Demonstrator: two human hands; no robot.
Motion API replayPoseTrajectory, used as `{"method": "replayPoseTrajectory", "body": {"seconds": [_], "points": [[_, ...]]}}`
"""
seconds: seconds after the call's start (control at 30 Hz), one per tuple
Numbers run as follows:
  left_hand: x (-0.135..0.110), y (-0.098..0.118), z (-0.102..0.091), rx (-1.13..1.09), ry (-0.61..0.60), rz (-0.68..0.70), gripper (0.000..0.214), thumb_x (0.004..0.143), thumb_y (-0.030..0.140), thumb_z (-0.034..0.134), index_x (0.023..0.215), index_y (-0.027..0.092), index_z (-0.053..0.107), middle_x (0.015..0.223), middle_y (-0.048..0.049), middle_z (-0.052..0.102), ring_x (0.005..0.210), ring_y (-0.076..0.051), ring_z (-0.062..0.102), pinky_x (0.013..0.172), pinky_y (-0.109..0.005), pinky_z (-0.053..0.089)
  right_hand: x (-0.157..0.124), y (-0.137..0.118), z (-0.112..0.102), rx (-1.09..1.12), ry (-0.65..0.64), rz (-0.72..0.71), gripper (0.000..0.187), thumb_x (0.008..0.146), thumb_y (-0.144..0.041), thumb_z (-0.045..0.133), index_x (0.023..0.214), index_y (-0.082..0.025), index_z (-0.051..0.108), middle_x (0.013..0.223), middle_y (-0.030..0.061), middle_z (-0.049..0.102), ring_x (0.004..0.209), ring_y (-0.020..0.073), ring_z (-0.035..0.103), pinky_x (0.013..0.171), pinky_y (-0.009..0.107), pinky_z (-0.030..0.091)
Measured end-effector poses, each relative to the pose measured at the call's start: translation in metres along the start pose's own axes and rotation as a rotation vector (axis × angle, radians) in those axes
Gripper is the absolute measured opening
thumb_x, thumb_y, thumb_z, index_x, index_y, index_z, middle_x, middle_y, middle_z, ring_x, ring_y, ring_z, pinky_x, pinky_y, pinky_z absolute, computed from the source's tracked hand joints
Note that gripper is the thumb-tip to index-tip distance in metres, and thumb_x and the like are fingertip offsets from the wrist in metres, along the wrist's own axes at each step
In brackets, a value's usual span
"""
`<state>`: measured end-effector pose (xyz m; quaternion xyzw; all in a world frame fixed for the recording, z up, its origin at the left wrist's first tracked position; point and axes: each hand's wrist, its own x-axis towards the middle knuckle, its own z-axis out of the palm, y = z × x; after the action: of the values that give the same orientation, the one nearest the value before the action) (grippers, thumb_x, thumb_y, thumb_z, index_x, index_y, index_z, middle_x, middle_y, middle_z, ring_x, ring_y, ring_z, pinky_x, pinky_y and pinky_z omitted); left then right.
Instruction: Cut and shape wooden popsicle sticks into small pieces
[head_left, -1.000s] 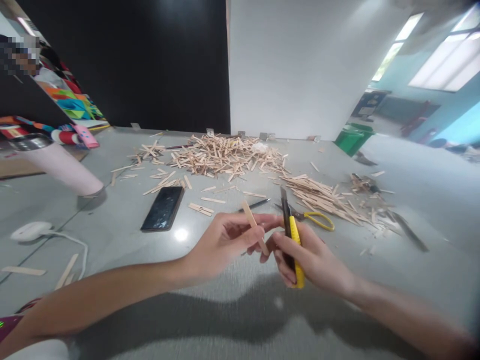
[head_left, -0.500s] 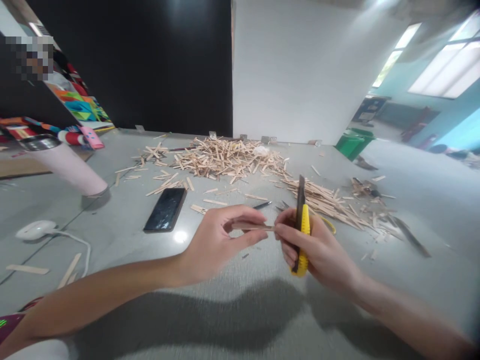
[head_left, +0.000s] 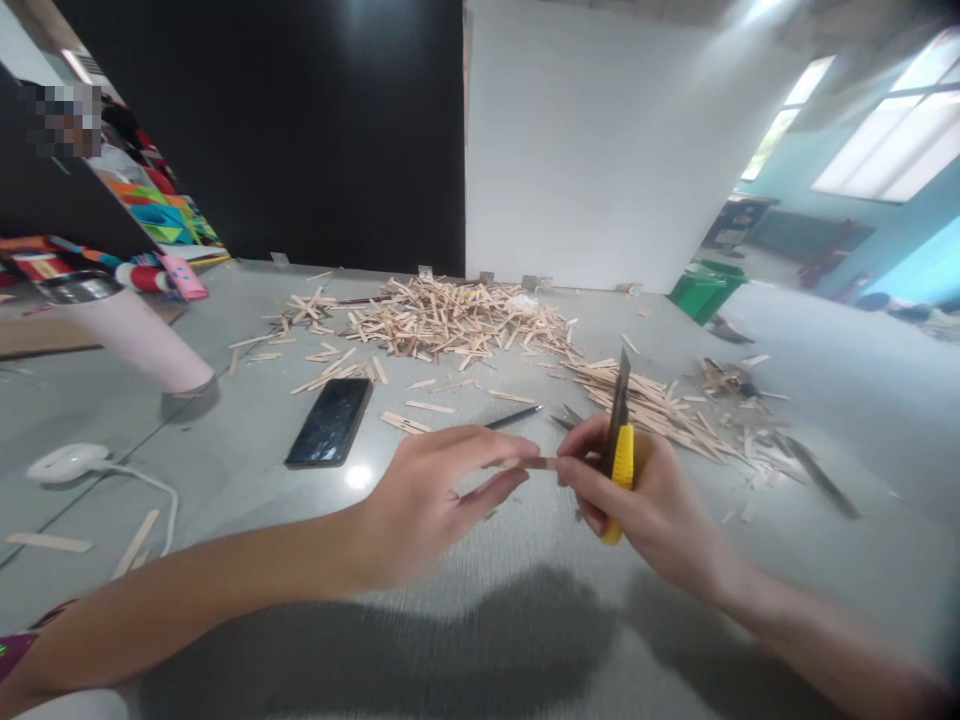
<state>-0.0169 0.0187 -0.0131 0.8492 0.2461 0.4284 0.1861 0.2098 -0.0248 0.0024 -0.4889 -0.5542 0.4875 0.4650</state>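
Observation:
My left hand [head_left: 435, 490] pinches one end of a thin wooden stick [head_left: 534, 463] held level above the grey table [head_left: 480, 610]. My right hand [head_left: 637, 495] grips a yellow utility knife [head_left: 619, 440] with its black blade pointing up and away. The right thumb and forefinger also touch the stick's other end. Both hands hover just above the table's near middle.
A black phone [head_left: 330, 420] lies left of my hands. Heaps of wooden sticks [head_left: 457, 315] and cut sticks [head_left: 660, 400] cover the far table, with a pen [head_left: 514, 416] and scissors partly hidden behind my right hand. A pink tumbler [head_left: 127, 330] and a white corded device [head_left: 64, 462] sit at the left.
The stick went from tilted upright to lying level between both hands. My right hand rose and shifted right, tipping the knife blade to the right.

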Motion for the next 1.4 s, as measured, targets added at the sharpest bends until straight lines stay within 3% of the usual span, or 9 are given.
{"method": "replayPoseTrajectory", "body": {"seconds": [0.2, 0.57, 0.8, 0.93, 1.17, 1.4], "points": [[-0.003, -0.002, -0.002, 0.097, -0.055, 0.093, 0.007, 0.105, 0.014, 0.069, 0.105, 0.021, 0.071, 0.090, 0.0004, 0.080, 0.076, -0.014, 0.075, 0.075, -0.024, 0.054, 0.000, -0.003, 0.000, -0.022, -0.031, 0.001, 0.034, 0.089, -0.047, 0.087, 0.087, -0.020, 0.067, 0.057, -0.0067, 0.057, 0.045, 0.0092, 0.050, 0.043, 0.021, 0.043], [-0.003, -0.008, -0.002, 0.046, -0.190, -0.047, 0.004, 0.108, 0.023, 0.065, 0.107, 0.023, 0.068, 0.088, 0.0018, 0.078, 0.071, -0.013, 0.071, 0.068, -0.023, 0.052, -0.002, 0.005, -0.002, -0.170, 0.011, 0.009, 0.022, 0.089, -0.037, 0.085, 0.090, -0.021, 0.069, 0.062, -0.0056, 0.058, 0.049, 0.0118, 0.053, 0.046, 0.024, 0.043], [-0.006, -0.015, 0.006, 0.117, -0.117, 0.099, 0.010, 0.111, 0.019, 0.060, 0.107, 0.020, 0.069, 0.096, -0.0027, 0.081, 0.080, -0.016, 0.077, 0.075, -0.025, 0.055, -0.001, 0.009, 0.000, -0.274, 0.027, -0.119, 0.017, 0.095, -0.035, 0.075, 0.088, -0.021, 0.068, 0.063, -0.0054, 0.057, 0.051, 0.0122, 0.052, 0.049, 0.027, 0.041], [-0.009, -0.019, 0.011, 0.198, -0.140, 0.146, 0.011, 0.111, 0.017, 0.056, 0.108, 0.019, 0.067, 0.096, -0.0051, 0.081, 0.082, -0.018, 0.078, 0.076, -0.028, 0.058, -0.001, 0.011, 0.002, -0.283, 0.024, -0.134, 0.017, 0.096, -0.036, 0.073, 0.089, -0.021, 0.067, 0.062, -0.0061, 0.055, 0.051, 0.0121, 0.050, 0.049, 0.027, 0.040], [-0.013, -0.019, 0.017, 0.362, -0.251, 0.253, 0.018, 0.101, 0.002, 0.048, 0.110, 0.014, 0.059, 0.098, -0.0126, 0.076, 0.086, -0.026, 0.076, 0.078, -0.038, 0.061, 0.001, 0.015, 0.003, -0.269, 0.020, -0.115, 0.020, 0.097, -0.039, 0.073, 0.089, -0.021, 0.066, 0.061, -0.0062, 0.055, 0.050, 0.0122, 0.049, 0.049, 0.028, 0.038], [-0.011, -0.014, 0.019, 0.511, -0.355, 0.303, 0.028, 0.085, -0.006, 0.046, 0.106, 0.011, 0.055, 0.093, -0.0134, 0.068, 0.078, -0.026, 0.068, 0.070, -0.038, 0.060, 0.001, 0.016, 0.001, -0.257, 0.009, -0.111, 0.018, 0.098, -0.036, 0.071, 0.089, -0.021, 0.065, 0.057, -0.0077, 0.053, 0.048, 0.0117, 0.048, 0.048, 0.028, 0.038]]}}
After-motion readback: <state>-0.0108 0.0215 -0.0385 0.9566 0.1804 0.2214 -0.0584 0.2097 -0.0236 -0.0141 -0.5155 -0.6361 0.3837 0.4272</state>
